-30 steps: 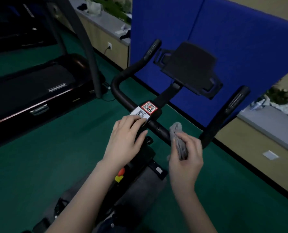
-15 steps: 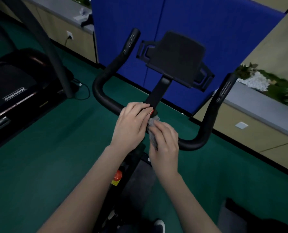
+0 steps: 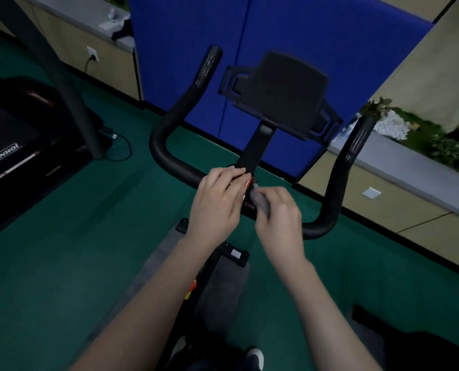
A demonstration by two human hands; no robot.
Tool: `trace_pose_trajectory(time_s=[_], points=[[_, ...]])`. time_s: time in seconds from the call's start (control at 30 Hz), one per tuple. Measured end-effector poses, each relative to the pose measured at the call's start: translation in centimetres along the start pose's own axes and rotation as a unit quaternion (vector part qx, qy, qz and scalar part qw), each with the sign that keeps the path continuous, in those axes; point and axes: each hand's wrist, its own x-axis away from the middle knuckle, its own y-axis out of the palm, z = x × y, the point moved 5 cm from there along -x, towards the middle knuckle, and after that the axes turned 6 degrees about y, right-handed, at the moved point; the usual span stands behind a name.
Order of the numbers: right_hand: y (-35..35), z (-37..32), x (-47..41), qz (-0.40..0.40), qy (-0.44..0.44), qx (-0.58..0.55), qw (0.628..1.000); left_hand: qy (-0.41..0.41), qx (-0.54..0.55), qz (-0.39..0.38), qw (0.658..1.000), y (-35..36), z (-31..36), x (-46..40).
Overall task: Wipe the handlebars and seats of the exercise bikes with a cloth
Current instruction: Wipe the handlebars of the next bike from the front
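A black exercise bike handlebar (image 3: 169, 159) curves up on both sides of a black tablet holder (image 3: 287, 95) in the middle of the view. My left hand (image 3: 217, 202) rests with fairly straight fingers on the centre of the bar, over a red and white sticker (image 3: 245, 182). Just to its right, my right hand (image 3: 279, 215) grips a small grey cloth (image 3: 261, 202) and holds it against the bar's centre clamp. The bike's seat is out of sight.
A treadmill (image 3: 14, 145) stands at the left with a cable on the green floor (image 3: 62, 263). A blue partition (image 3: 303, 36) rises behind the bike. Low ledges with plants (image 3: 437, 145) run along the right and back.
My right hand carried the cloth leftward from the right part of the bar to the centre clamp beside my left hand. The view shifted so the handlebar sits more centred.
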Motion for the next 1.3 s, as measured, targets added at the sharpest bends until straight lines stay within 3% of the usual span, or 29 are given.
trace_pose_trajectory(time_s=[0.13,0.2,0.4,0.67,0.87,1.0,1.17,1.3], points=[[-0.1,1.6,-3.6,-0.163,0.135,-0.019,0.977,0.002,0.0,0.007,1.0,-0.1,0.1,0.0],[0.1,1.7,-4.2,-0.198,0.156,-0.018,0.968,0.001,0.002,0.007,1.0,-0.1,0.1,0.0],[-0.7,0.9,-0.6,-0.03,0.011,-0.027,0.999,0.003,0.004,0.002,1.0,0.0,0.0,0.1],[0.5,1.8,-4.3,-0.189,0.15,-0.017,0.97,0.005,0.004,0.002,1.0,0.0,0.0,0.1],[-0.6,0.2,0.7,0.034,0.017,-0.016,0.999,0.002,0.008,0.008,1.0,0.0,-0.1,0.2],[-1.3,0.3,2.6,0.118,-0.006,-0.019,0.993,0.002,0.009,0.009,1.0,0.1,-0.2,0.2],[-0.5,-0.3,3.4,0.159,-0.005,-0.021,0.987,-0.001,0.009,0.013,1.0,0.0,-0.3,0.2],[0.2,-1.0,2.7,0.106,-0.048,-0.021,0.993,0.005,0.015,0.021,1.0,0.0,-0.2,0.2]])
